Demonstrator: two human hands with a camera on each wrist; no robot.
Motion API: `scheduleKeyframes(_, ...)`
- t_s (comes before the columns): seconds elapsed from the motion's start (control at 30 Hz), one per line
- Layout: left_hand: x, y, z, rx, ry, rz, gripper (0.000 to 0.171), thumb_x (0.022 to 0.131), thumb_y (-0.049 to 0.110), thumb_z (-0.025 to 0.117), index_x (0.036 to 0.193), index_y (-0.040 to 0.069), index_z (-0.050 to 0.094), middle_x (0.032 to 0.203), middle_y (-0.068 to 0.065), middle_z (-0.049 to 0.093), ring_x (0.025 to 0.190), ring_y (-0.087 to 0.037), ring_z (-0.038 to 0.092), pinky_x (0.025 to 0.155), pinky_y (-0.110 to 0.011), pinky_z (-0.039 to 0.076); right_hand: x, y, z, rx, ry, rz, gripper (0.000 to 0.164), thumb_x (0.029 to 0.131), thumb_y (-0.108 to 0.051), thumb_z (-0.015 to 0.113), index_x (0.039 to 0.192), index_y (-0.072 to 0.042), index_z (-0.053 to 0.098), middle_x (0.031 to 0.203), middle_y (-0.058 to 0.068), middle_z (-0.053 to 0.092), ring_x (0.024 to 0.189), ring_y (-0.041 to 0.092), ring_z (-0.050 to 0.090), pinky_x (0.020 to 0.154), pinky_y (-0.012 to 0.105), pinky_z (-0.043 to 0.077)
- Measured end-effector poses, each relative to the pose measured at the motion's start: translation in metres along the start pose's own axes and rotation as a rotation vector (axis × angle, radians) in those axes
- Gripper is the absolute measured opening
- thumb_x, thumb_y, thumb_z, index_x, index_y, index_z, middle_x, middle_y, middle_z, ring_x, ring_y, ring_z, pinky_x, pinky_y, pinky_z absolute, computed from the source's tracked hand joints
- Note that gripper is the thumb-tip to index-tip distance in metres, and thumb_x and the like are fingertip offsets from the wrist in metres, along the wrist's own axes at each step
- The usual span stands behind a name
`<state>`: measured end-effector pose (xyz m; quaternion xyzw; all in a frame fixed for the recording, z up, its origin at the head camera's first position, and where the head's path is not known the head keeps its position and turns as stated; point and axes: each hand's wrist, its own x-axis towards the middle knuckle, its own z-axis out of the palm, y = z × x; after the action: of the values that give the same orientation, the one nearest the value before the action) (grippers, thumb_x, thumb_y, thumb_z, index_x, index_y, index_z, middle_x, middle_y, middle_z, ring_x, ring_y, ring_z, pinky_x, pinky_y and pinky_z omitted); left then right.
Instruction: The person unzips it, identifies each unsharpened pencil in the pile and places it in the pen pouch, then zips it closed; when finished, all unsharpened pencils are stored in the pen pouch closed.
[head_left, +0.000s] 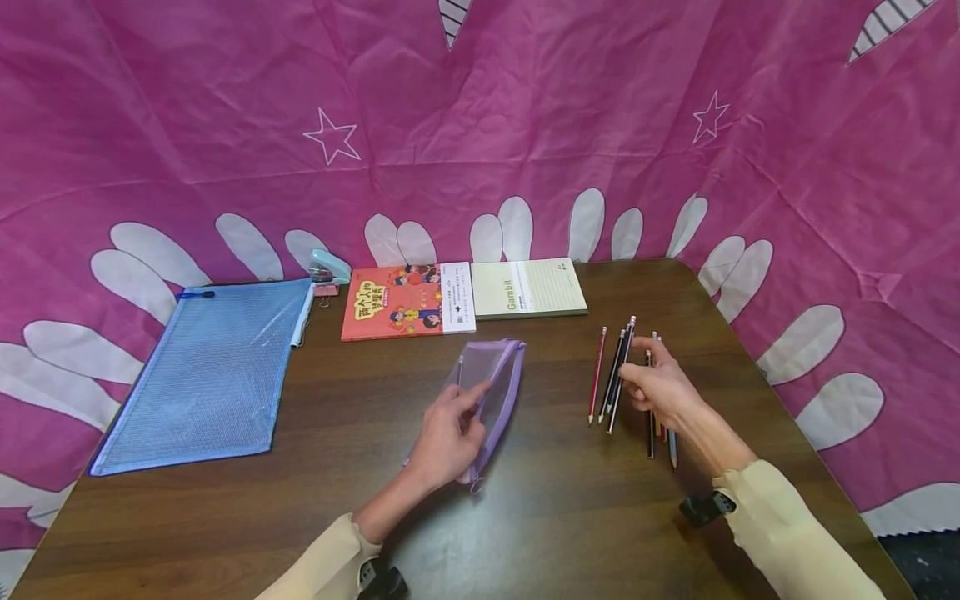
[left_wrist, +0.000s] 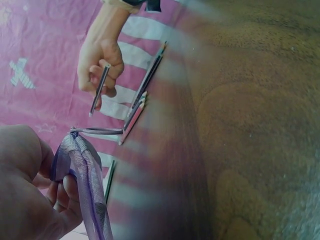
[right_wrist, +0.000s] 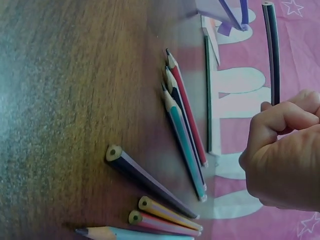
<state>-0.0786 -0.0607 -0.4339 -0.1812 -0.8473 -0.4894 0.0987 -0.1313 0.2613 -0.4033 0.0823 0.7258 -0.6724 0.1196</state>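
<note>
My left hand (head_left: 450,429) grips a purple mesh zip pouch (head_left: 510,387), its fingers and thumb about the fabric in the left wrist view. A thin pencil-like shape shows through the pouch's far left side. My right hand (head_left: 663,387) pinches a dark striped pencil (right_wrist: 273,55), raised off the table. Left of that hand in the head view lie a red pencil (head_left: 597,375) and darker ones. Under and beside the hand are more pencils, among them a black one (right_wrist: 145,177), a yellow one (right_wrist: 167,212) and a light blue one (right_wrist: 145,234).
A blue mesh zip folder (head_left: 202,375) lies at the left. Along the back are a light blue stapler (head_left: 330,265), a pink binder clip (head_left: 326,290), an orange book (head_left: 397,304) and a pale green notepad (head_left: 536,287). A pink cloth (head_left: 525,108) hangs behind the wooden table (head_left: 555,517).
</note>
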Motion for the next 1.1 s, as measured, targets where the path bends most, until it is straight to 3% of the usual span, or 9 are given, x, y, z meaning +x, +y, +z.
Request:
scheduleKeyframes(0.33, 0.000, 0.001, 0.000, -0.005, -0.007, -0.008, 0.056, 0.076, -0.013, 0.062, 0.130, 0.000, 0.065, 0.086, -0.004, 0.053, 0.070, -0.014, 0.052, 0.056, -0.025, 0.050, -0.002, -0.004, 0.007, 0.043, -0.002, -0.023, 0.061, 0.087, 0.009, 0.048, 0.137, -0.007, 0.017, 0.061, -0.001, 0.047, 0.045, 0.004, 0.036, 0.041, 0.018, 0.024)
scheduleKeyframes(0.63, 0.000, 0.001, 0.000, -0.006, 0.005, -0.002, 0.056, 0.076, -0.013, 0.062, 0.129, 0.000, 0.066, 0.086, -0.004, 0.053, 0.070, -0.013, 0.052, 0.056, -0.024, 0.049, -0.003, -0.006, 0.013, 0.007, 0.002, -0.053, 0.067, 0.085, 0.009, 0.050, 0.140, -0.007, 0.016, 0.064, 0.000, 0.057, 0.045, 0.004, 0.034, 0.042, 0.018, 0.023)
scheduleKeyframes(1.1, 0.001, 0.000, 0.000, 0.007, 0.015, 0.018, 0.053, 0.076, -0.012, 0.063, 0.127, -0.001, 0.067, 0.085, -0.003, 0.052, 0.067, -0.011, 0.051, 0.054, -0.023, 0.048, -0.004, -0.002, 0.035, 0.022, -0.010, -0.035, 0.067, 0.085, 0.008, 0.052, 0.141, -0.010, 0.019, 0.065, 0.001, 0.054, 0.046, 0.005, 0.038, 0.044, 0.018, 0.025)
